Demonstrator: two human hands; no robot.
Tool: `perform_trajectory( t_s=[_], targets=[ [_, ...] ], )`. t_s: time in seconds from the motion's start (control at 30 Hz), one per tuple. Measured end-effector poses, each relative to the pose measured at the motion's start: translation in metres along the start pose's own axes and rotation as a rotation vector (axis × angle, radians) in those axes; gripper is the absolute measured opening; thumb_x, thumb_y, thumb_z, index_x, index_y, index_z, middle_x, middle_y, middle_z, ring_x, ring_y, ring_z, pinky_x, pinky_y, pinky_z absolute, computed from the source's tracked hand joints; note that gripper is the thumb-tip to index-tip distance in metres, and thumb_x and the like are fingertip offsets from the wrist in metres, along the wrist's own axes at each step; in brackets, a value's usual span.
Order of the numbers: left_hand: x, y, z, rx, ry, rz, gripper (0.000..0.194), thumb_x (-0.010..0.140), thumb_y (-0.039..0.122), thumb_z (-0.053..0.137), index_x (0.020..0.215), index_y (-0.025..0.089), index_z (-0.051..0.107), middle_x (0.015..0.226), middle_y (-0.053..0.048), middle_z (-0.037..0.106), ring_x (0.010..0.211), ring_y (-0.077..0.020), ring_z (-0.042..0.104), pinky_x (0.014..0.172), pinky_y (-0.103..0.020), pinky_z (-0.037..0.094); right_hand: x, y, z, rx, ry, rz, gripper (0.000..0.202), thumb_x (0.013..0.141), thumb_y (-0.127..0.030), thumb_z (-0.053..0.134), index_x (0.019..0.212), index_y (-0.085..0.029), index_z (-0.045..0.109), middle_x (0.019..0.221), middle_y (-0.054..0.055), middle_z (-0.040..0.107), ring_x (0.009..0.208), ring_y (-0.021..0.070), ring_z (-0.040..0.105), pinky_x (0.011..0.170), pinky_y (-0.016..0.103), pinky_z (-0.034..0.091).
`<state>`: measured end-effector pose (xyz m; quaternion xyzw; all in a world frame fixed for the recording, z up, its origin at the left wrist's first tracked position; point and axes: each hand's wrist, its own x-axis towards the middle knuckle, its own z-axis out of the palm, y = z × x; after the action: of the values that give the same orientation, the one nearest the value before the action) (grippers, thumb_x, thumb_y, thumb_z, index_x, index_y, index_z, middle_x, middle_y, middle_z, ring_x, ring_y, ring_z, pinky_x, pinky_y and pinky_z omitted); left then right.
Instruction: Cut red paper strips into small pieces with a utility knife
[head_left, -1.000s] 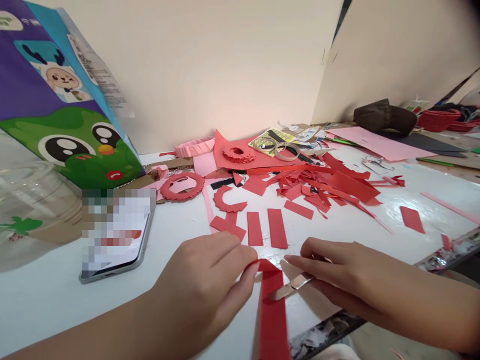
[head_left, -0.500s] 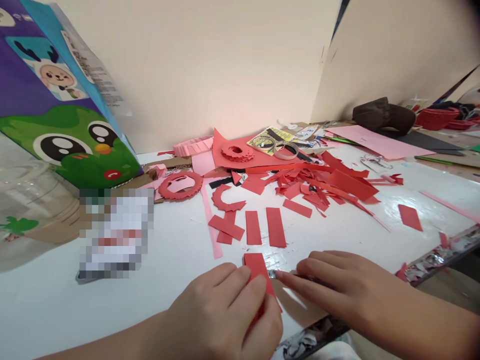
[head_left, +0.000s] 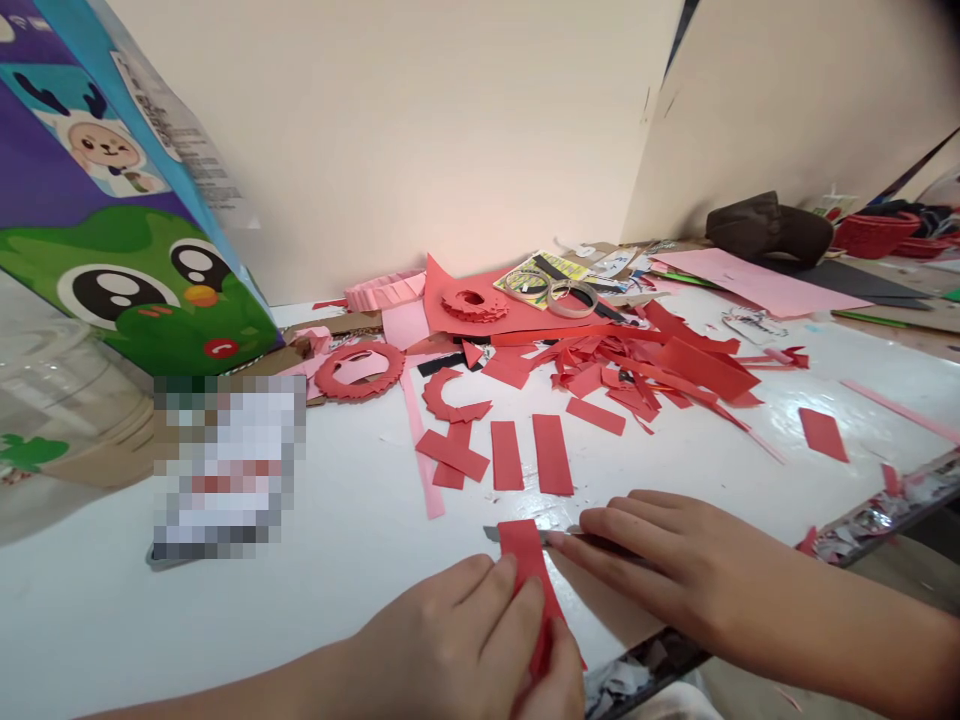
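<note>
My left hand (head_left: 480,630) is closed on a red paper strip (head_left: 520,538), which looks folded and points away from me near the table's front edge. In my right hand (head_left: 652,545) is a thin utility knife (head_left: 553,538), its handle mostly hidden under the fingers. The knife's blade lies crosswise beneath the top layer of the strip, and its tip shows on the left side. Whether the blade is inside the fold or under the whole strip I cannot tell. Just beyond lie cut red paper rectangles (head_left: 553,455) and a partly formed pleated red ring (head_left: 454,397).
Red scraps (head_left: 637,370) are heaped farther back, near a finished red paper ring (head_left: 360,371) and a tape roll (head_left: 572,298). On the left stand a printed bag (head_left: 142,270) and a clear plastic container (head_left: 67,420). Pink sheets (head_left: 757,280) lie back right.
The knife blade has moved left across the strip, so its tip now emerges on the far side. My left hand and the strip have shifted slightly right and toward me.
</note>
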<state>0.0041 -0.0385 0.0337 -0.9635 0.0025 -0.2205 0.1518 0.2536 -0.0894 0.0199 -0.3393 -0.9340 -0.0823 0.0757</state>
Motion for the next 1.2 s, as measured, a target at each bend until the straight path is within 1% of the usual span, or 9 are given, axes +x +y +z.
perform_trajectory(
  t_s=[0.07, 0.2, 0.33, 0.47, 0.53, 0.67, 0.9, 1.03, 1.2],
  targets=[
    [0.002, -0.001, 0.002, -0.010, -0.012, 0.022, 0.030, 0.096, 0.005, 0.045, 0.093, 0.014, 0.074, 0.089, -0.007, 0.081, 0.077, -0.0231, 0.076, 0.066, -0.033, 0.061, 0.001, 0.001, 0.000, -0.008, -0.004, -0.009, 0.040, 0.103, -0.012, 0.025, 0.135, -0.005, 0.047, 0.099, 0.014, 0.067, 0.079, 0.0259, 0.064, 0.067, 0.041, 0.057],
    [0.004, 0.001, 0.007, -0.020, -0.005, 0.006, 0.036, 0.093, 0.001, 0.042, 0.086, 0.013, 0.075, 0.089, -0.008, 0.081, 0.075, -0.0245, 0.075, 0.062, -0.034, 0.060, 0.003, 0.000, 0.000, -0.028, -0.025, -0.017, 0.039, 0.101, -0.010, 0.029, 0.135, -0.004, 0.047, 0.092, 0.011, 0.065, 0.071, 0.0240, 0.062, 0.059, 0.039, 0.055],
    [-0.001, 0.004, 0.011, 0.031, 0.045, -0.039, 0.032, 0.090, 0.001, 0.046, 0.084, 0.012, 0.075, 0.093, -0.009, 0.081, 0.081, -0.0286, 0.076, 0.069, -0.038, 0.060, 0.003, -0.001, 0.002, -0.060, -0.034, -0.017, 0.044, 0.096, -0.005, 0.035, 0.139, -0.004, 0.043, 0.089, 0.008, 0.064, 0.064, 0.0226, 0.061, 0.051, 0.036, 0.053],
    [-0.004, 0.006, 0.011, 0.033, -0.023, -0.021, 0.026, 0.092, 0.006, 0.049, 0.095, 0.008, 0.075, 0.102, -0.013, 0.080, 0.088, -0.0285, 0.076, 0.065, -0.034, 0.059, 0.003, -0.001, 0.005, -0.098, -0.018, -0.013, 0.044, 0.093, -0.003, 0.037, 0.137, -0.004, 0.046, 0.086, 0.007, 0.064, 0.059, 0.0215, 0.059, 0.046, 0.035, 0.049],
    [-0.004, 0.006, 0.009, 0.031, -0.052, -0.017, 0.025, 0.092, 0.007, 0.050, 0.098, 0.008, 0.074, 0.103, -0.013, 0.079, 0.087, -0.0272, 0.077, 0.064, -0.033, 0.059, 0.004, -0.001, 0.005, -0.107, -0.008, -0.027, 0.043, 0.093, -0.004, 0.038, 0.136, -0.003, 0.046, 0.088, 0.008, 0.065, 0.059, 0.0216, 0.058, 0.045, 0.035, 0.048],
    [-0.002, 0.004, 0.006, 0.010, -0.096, -0.010, 0.025, 0.093, 0.008, 0.049, 0.097, 0.008, 0.074, 0.100, -0.011, 0.080, 0.084, -0.0252, 0.077, 0.065, -0.033, 0.058, 0.004, 0.000, 0.003, -0.109, -0.028, -0.047, 0.042, 0.093, -0.004, 0.039, 0.134, 0.000, 0.046, 0.089, 0.009, 0.067, 0.058, 0.0216, 0.059, 0.044, 0.036, 0.047],
    [-0.001, 0.002, 0.002, 0.018, -0.123, 0.003, 0.029, 0.097, 0.014, 0.046, 0.101, 0.008, 0.074, 0.105, -0.013, 0.079, 0.088, -0.0257, 0.076, 0.066, -0.033, 0.059, -0.002, 0.002, 0.002, -0.099, -0.046, -0.031, 0.044, 0.091, -0.004, 0.046, 0.135, 0.000, 0.046, 0.091, 0.009, 0.068, 0.060, 0.0207, 0.062, 0.046, 0.034, 0.047],
    [0.001, 0.000, 0.000, -0.025, -0.144, 0.017, 0.026, 0.095, 0.011, 0.049, 0.101, 0.011, 0.075, 0.105, -0.012, 0.079, 0.086, -0.0248, 0.077, 0.068, -0.034, 0.060, -0.008, 0.007, 0.000, -0.065, -0.087, 0.009, 0.046, 0.089, -0.003, 0.048, 0.135, -0.005, 0.048, 0.088, 0.007, 0.068, 0.059, 0.0188, 0.063, 0.049, 0.033, 0.048],
    [0.001, -0.002, -0.001, -0.054, -0.153, 0.029, 0.026, 0.095, 0.012, 0.051, 0.106, 0.008, 0.073, 0.107, -0.014, 0.078, 0.088, -0.0268, 0.076, 0.066, -0.036, 0.061, -0.021, 0.015, -0.004, -0.047, -0.094, 0.038, 0.044, 0.090, -0.001, 0.047, 0.134, -0.009, 0.050, 0.089, 0.006, 0.069, 0.060, 0.0183, 0.065, 0.052, 0.032, 0.049]
  ],
)
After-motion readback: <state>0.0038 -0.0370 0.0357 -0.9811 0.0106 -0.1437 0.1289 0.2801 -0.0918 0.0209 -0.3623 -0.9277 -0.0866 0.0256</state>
